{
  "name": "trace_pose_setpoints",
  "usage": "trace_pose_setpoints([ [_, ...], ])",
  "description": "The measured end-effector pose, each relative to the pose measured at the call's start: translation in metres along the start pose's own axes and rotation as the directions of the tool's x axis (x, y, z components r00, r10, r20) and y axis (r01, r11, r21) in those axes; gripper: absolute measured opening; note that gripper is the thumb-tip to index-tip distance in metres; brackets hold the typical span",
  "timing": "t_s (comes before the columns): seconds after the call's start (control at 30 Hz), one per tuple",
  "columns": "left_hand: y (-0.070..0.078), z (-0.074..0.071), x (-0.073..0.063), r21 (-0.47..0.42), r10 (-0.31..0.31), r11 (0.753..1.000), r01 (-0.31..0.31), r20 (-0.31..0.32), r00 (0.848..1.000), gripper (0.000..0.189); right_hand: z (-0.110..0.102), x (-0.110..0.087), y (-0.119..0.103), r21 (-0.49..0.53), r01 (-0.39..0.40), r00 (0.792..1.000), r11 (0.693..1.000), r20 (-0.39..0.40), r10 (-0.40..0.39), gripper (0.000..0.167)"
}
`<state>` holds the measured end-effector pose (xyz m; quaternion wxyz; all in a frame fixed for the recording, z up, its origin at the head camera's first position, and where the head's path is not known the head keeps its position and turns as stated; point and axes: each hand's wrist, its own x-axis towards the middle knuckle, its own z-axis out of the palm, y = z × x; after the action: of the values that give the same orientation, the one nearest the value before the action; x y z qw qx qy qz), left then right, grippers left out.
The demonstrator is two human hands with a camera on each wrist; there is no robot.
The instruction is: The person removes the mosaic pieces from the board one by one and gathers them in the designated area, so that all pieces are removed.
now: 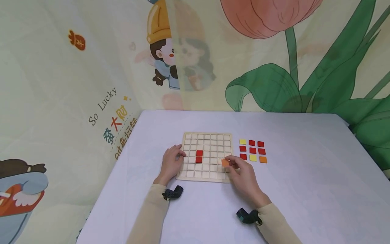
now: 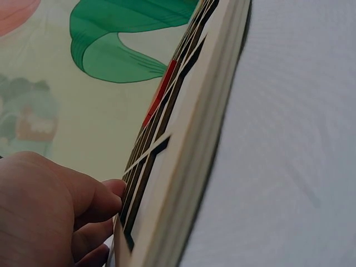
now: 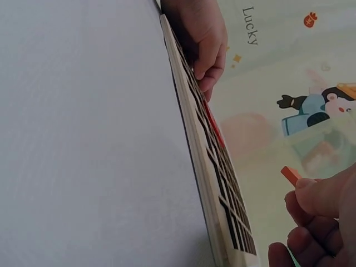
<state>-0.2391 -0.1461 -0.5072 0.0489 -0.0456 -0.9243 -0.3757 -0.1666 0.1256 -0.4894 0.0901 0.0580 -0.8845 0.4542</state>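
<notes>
A square wooden grid board (image 1: 210,143) lies on the table, with two red tiles (image 1: 199,156) set one above the other in its cells. At the board's left edge, my left hand (image 1: 173,162) holds the rim with thumb and fingers; part of this grip is hidden in the left wrist view. My right hand (image 1: 245,176) pinches a small orange square tile (image 1: 224,163) between thumb and fingers, over the right side of the board. In the right wrist view the orange tile (image 3: 290,176) is tilted and above the grid.
Right of the board, loose tiles lie in rows: several red ones (image 1: 252,150), two yellow ones (image 1: 253,158) and one orange one (image 1: 263,159). A white cloth covers the table (image 1: 304,176). Printed curtains (image 1: 195,98) hang behind and to the left.
</notes>
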Motion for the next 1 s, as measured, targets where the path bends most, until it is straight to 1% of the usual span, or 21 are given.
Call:
trace_pose_setpoints([
  [0.13, 0.001, -0.001, 0.0, 0.001, 0.003, 1.0, -0.003, -0.007, 1.0, 0.012, 0.0, 0.0, 0.007, -0.034, 0.015, 1.0, 0.999, -0.024, -0.016, 0.037],
  [0.23, 0.002, -0.002, 0.0, 0.002, -0.01, 1.0, 0.01, -0.004, 1.0, 0.013, 0.0, 0.0, 0.009, -0.048, 0.031, 0.999, 0.998, -0.032, -0.033, 0.037],
  [0.47, 0.002, -0.001, 0.0, 0.003, -0.011, 1.0, 0.011, 0.0, 1.0, 0.013, -0.004, -0.001, 0.011, -0.093, 0.078, 0.997, 0.993, -0.02, -0.08, 0.038],
  [0.57, 0.001, -0.001, 0.0, 0.007, -0.01, 1.0, 0.01, 0.0, 1.0, 0.013, -0.008, -0.001, 0.015, -0.117, 0.07, 0.997, 0.991, -0.008, -0.072, 0.038],
  [0.73, 0.0, 0.0, 0.0, 0.005, -0.007, 1.0, 0.007, -0.001, 1.0, 0.013, -0.017, 0.001, 0.023, -0.145, 0.033, 0.999, 0.989, 0.029, -0.029, 0.037],
  [0.9, -0.002, 0.0, 0.001, -0.001, 0.023, 1.0, -0.023, -0.004, 1.0, 0.014, -0.028, 0.003, 0.03, -0.149, 0.055, 0.997, 0.987, 0.06, -0.047, 0.036],
  [1.0, -0.003, 0.0, 0.001, -0.006, 0.043, 0.999, -0.043, -0.005, 0.999, 0.015, -0.034, 0.004, 0.033, -0.152, 0.054, 0.997, 0.987, 0.065, -0.044, 0.035],
])
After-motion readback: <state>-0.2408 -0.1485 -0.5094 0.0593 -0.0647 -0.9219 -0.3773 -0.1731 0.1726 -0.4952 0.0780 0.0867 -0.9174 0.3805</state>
